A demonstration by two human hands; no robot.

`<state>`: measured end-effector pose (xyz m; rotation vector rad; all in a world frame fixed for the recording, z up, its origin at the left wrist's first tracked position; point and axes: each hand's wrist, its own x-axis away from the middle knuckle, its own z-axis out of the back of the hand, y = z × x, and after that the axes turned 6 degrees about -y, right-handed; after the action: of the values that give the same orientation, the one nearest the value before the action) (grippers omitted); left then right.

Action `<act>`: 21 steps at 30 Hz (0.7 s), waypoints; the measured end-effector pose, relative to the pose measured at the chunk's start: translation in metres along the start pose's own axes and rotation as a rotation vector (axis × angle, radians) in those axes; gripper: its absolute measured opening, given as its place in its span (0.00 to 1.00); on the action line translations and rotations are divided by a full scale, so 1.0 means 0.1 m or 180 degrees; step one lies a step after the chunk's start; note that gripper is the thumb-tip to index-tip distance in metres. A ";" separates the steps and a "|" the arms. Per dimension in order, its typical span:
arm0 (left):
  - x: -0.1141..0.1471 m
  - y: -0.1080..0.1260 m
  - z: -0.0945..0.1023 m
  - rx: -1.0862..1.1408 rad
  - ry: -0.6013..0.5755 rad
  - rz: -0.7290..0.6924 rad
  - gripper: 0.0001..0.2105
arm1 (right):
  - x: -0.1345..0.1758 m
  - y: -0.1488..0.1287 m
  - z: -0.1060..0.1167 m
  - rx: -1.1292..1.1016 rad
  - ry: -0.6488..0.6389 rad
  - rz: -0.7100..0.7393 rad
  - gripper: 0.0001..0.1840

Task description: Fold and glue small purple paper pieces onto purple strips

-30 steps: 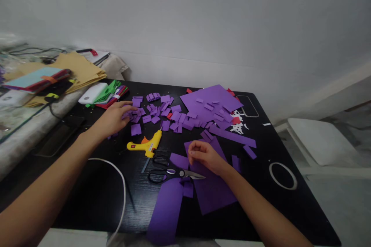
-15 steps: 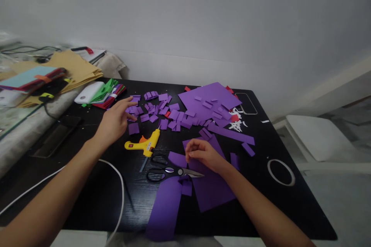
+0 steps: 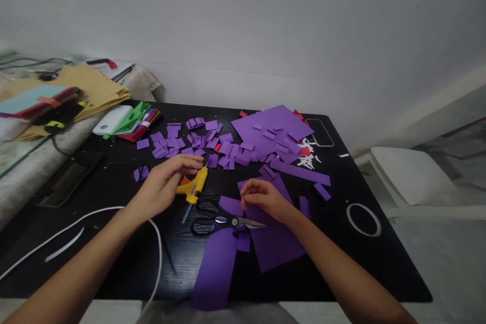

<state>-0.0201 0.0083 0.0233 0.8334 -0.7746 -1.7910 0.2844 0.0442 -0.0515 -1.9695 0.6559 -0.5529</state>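
Observation:
My left hand (image 3: 165,185) hovers at the yellow glue gun (image 3: 194,185), its fingers stretched forward over the gun and partly covering it. Nothing shows in that hand. My right hand (image 3: 266,199) is closed, fingers curled toward the thumb, above a large purple sheet (image 3: 279,245). What its fingertips hold, if anything, is hidden. Between the hands lie black-handled scissors (image 3: 228,221), blades pointing right, across purple paper. A long purple piece (image 3: 216,268) reaches the table's front edge. Many small cut and folded purple pieces (image 3: 228,149) are scattered beyond the hands.
Another purple sheet (image 3: 269,124) lies at the back with small folded pieces on it. White paper scraps (image 3: 307,161) and a purple strip (image 3: 301,172) are on the right. A white cable (image 3: 157,243) curves across the front left. Coloured paper (image 3: 136,120) is stacked at back left.
My left hand has moved right and nearer, from the small purple pieces to the glue gun. My right hand stays almost in place. The view has shifted slightly.

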 end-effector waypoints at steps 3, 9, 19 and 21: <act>0.13 0.15 -0.12 -0.0359 -0.0550 -0.0299 0.16 | 0.04 -0.11 -0.07 0.0218 0.0119 0.0062 0.11; 0.28 0.17 -0.19 -0.0583 -0.0718 -0.0570 0.20 | 0.18 -0.47 -0.28 0.1458 0.0678 0.0085 0.08; 0.48 0.05 -0.09 0.0436 -0.0294 -0.0366 0.15 | 0.69 -0.18 -0.79 0.3688 0.0518 0.0069 0.25; 0.54 0.05 -0.11 0.0655 -0.0287 -0.0306 0.15 | 0.72 -0.08 -0.84 0.3978 0.0420 0.0046 0.30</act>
<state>-0.0241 -0.0459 0.0101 0.9426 -1.0055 -1.8655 0.2878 -0.0534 0.0011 -0.7558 0.2529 -0.8165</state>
